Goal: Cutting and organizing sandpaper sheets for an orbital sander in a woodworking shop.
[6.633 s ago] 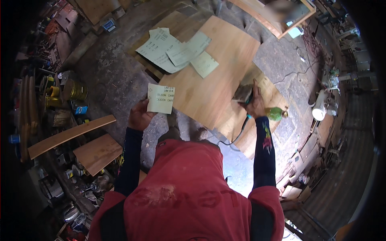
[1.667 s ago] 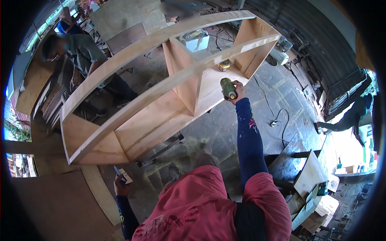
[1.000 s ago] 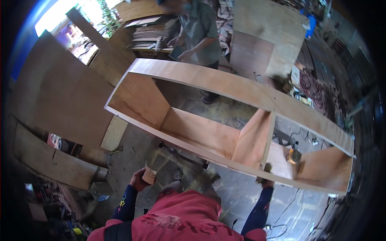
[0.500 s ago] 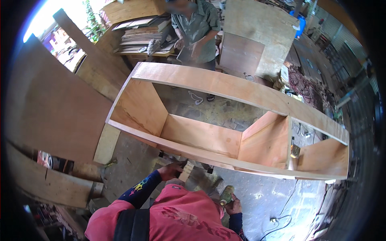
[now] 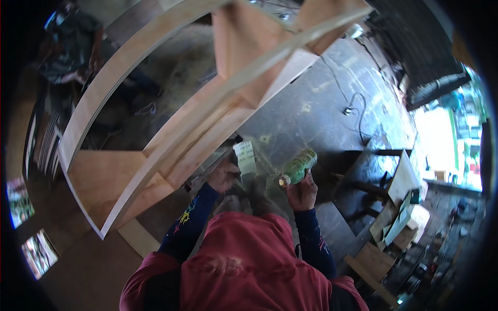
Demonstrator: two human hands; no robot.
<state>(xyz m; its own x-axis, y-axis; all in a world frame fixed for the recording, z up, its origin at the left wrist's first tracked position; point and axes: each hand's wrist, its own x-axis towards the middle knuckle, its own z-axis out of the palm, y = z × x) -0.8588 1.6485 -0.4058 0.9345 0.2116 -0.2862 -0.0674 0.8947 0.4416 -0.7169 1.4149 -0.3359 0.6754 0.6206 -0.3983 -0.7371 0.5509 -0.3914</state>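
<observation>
- Your left hand (image 5: 224,175) pinches a small slip of white paper (image 5: 245,157) with handwritten lines, fingers closed on its lower edge so the slip stands up above the hand.
- The slip sits just beside the near edge of the long plywood cabinet frame (image 5: 171,150), close to the frame's lower rail.
- Your right hand (image 5: 302,192) is wrapped tight around the grip of a green power drill (image 5: 296,167); the drill's nose points toward the slip, near it but apart from it.
- Both hands are close together above the grey concrete floor (image 5: 311,103), between the frame and a dark bench (image 5: 363,171) on your right.
- The frame runs from the lower left up to the upper right, with an upright divider (image 5: 244,46) between its two long rails.
- A black cable (image 5: 358,103) lies on the floor beyond the drill.
- Another person (image 5: 78,41) stands past the frame's far rail at the upper left, blurred.
- Wooden offcuts and boxes (image 5: 399,217) are stacked at the right, by the bench.
</observation>
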